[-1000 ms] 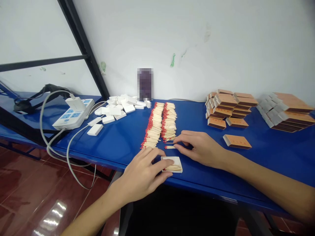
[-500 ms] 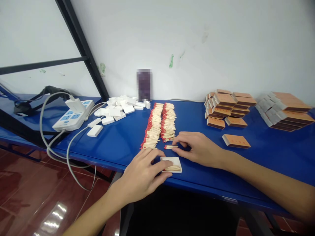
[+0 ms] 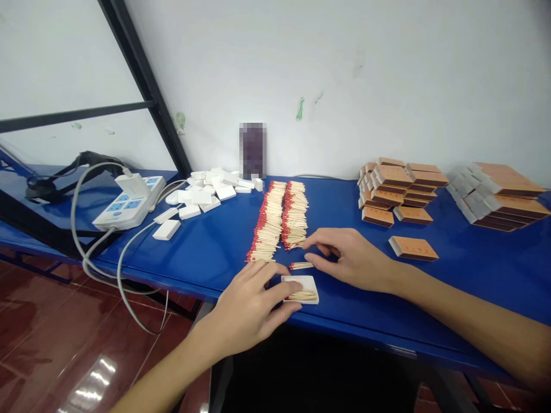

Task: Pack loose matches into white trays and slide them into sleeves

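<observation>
My left hand (image 3: 253, 304) is closed around a small white matchbox tray (image 3: 310, 281) at the table's front edge, one finger reaching inside it. Several matches (image 3: 303, 295) lie in the tray. Just behind it, a few loose red-headed matches (image 3: 301, 265) rest side by side on the blue table. My right hand (image 3: 344, 255) hovers at their right end, thumb and index finger apart with nothing visible between them. Its index fingertip is near the lower end of the right row of matches (image 3: 295, 212). A second row of matches (image 3: 270, 221) runs alongside on the left.
White empty trays (image 3: 200, 197) are heaped at the back left, beside a power strip (image 3: 129, 206) with cables. Orange matchboxes (image 3: 391, 175) are stacked at the right, with a larger stack (image 3: 508, 189) farther right. One single matchbox (image 3: 413, 248) lies near my right forearm.
My right thumb and index finger have spread apart and come off the small group of matches, which now lies slightly nearer the tray. My left hand and the tray stay put.
</observation>
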Motion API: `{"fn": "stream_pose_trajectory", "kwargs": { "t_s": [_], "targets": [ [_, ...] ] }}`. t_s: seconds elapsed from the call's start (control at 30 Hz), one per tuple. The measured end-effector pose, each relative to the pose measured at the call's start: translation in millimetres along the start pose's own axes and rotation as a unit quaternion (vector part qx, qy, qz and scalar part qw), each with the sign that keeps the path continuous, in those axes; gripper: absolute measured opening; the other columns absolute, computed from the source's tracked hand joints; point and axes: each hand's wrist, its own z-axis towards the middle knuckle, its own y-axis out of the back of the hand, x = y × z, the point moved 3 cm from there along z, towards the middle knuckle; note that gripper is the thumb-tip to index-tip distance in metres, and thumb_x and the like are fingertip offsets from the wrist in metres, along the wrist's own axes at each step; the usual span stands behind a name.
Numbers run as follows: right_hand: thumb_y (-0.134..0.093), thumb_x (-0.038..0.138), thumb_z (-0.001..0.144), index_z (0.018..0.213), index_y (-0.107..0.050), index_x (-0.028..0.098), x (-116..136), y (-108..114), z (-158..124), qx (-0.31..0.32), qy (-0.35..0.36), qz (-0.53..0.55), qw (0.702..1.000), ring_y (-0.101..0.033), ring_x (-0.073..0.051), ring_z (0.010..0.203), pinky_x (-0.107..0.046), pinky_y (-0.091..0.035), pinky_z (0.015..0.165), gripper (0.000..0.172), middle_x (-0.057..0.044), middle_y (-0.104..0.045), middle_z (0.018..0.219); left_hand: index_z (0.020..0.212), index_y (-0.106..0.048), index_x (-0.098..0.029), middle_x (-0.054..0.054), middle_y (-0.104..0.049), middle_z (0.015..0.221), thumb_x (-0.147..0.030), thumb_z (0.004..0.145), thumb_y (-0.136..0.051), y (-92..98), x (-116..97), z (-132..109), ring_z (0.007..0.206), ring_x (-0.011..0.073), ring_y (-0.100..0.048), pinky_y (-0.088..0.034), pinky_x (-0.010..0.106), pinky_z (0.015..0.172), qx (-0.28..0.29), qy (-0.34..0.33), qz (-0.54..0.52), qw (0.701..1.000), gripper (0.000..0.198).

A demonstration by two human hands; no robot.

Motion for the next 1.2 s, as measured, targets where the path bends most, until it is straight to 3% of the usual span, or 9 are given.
{"fn": "stream_pose_trajectory", "kwargs": {
  "t_s": [0.17, 0.3, 0.53, 0.77, 1.03, 1.2],
  "targets": [
    [-0.055, 0.023, 0.092, 0.098, -0.068, 0.019, -7, -5, 6, -0.032, 0.023, -0.032, 0.999, -0.047, -0.012, 0.058, -0.023, -0.035, 0.057, 0.014, 0.003, -0.051, 0.065, 0.119, -0.06, -0.023, 0.007, -0.06, 0.11, -0.035, 0.098, -0.054, -1.3, -1, -2, 0.1, 0.021, -0.057, -0.047, 0.035, 0.088, -0.002, -0.016, -0.015, 1.0, 0.025],
    [-0.058, 0.022, 0.09, 0.09, -0.066, 0.017, -9, -6, 7, -0.049, 0.016, -0.054, 0.997, -0.047, -0.012, 0.058, -0.024, -0.035, 0.057, 0.009, 0.002, -0.052, 0.066, 0.118, -0.059, -0.022, 0.007, -0.062, 0.109, -0.036, 0.097, -0.055, -1.9, -2, -2, 0.1, 0.0215, -0.057, -0.047, 0.036, 0.088, -0.003, -0.025, -0.015, 1.0, 0.026],
    [-0.054, 0.02, 0.092, 0.087, -0.065, 0.019, -12, -5, 6, 0.002, -0.017, -0.044, 0.999, -0.049, -0.012, 0.058, -0.024, -0.037, 0.058, 0.011, 0.002, -0.055, 0.068, 0.118, -0.059, -0.021, 0.007, -0.062, 0.109, -0.036, 0.097, -0.056, -1.7, -2, -2, 0.1, 0.0215, -0.058, -0.048, 0.036, 0.087, -0.004, -0.029, -0.012, 1.0, 0.026],
    [-0.053, 0.022, 0.093, 0.089, -0.061, 0.019, -7, -7, 4, -0.001, 0.013, -0.061, 0.998, -0.047, -0.011, 0.057, -0.023, -0.034, 0.056, 0.009, 0.002, -0.057, 0.071, 0.116, -0.061, -0.021, 0.006, -0.062, 0.105, -0.036, 0.097, -0.055, -1.8, -2, -1, 0.096, 0.0206, -0.058, -0.049, 0.035, 0.084, -0.01, -0.032, -0.006, 0.999, 0.024],
    [-0.053, 0.023, 0.092, 0.091, -0.062, 0.019, -12, -6, 4, 0.013, -0.035, -0.086, 0.996, -0.048, -0.013, 0.059, -0.025, -0.035, 0.057, 0.009, 0.001, -0.057, 0.073, 0.115, -0.061, -0.022, 0.006, -0.061, 0.106, -0.036, 0.097, -0.056, -3.0, -1, -1, 0.096, 0.0208, -0.057, -0.048, 0.035, 0.085, -0.011, -0.031, -0.01, 0.999, 0.024],
    [-0.052, 0.023, 0.093, 0.091, -0.062, 0.02, -13, -5, 4, 0.019, -0.026, -0.073, 0.997, -0.048, -0.012, 0.058, -0.024, -0.035, 0.058, 0.011, 0.001, -0.058, 0.073, 0.114, -0.061, -0.022, 0.006, -0.061, 0.106, -0.035, 0.097, -0.056, -2.8, -1, -1, 0.097, 0.0209, -0.057, -0.048, 0.035, 0.085, -0.015, -0.034, -0.011, 0.999, 0.023]
  ]
}}
